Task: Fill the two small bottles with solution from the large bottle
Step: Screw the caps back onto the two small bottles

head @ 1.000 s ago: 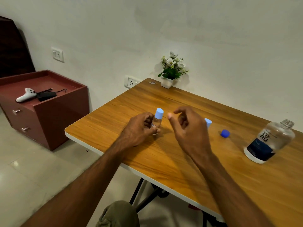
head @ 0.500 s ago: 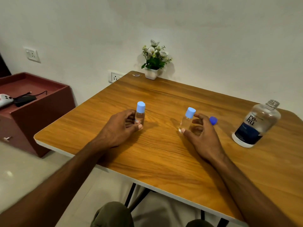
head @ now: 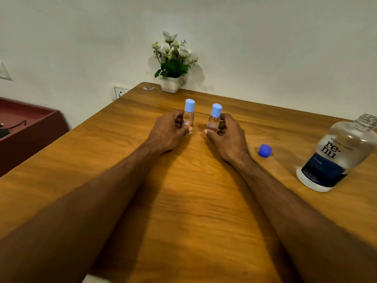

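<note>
Two small bottles stand side by side at mid-table, each gripped by a hand, while the wooden table (head: 193, 211), smooth and grained, carries everything. Largest of the task's things, the big bottle (head: 334, 156) stands uncapped near the right edge, well apart from the hands; clear rigid plastic with a dark label, it looks weighty and is best taken round its broad body. A potted plant (head: 173, 64) sits at the far edge by the wall. The left hand (head: 169, 129) curls fingers and thumb round the left bottle (head: 189, 117); the right hand (head: 226, 133) grips the right bottle (head: 214, 119) likewise. Both are clear, light and slick-looking, easily tipped, with pale blue caps on. A blue cap (head: 264, 150), small and rounded, lies between right hand and big bottle.
</note>
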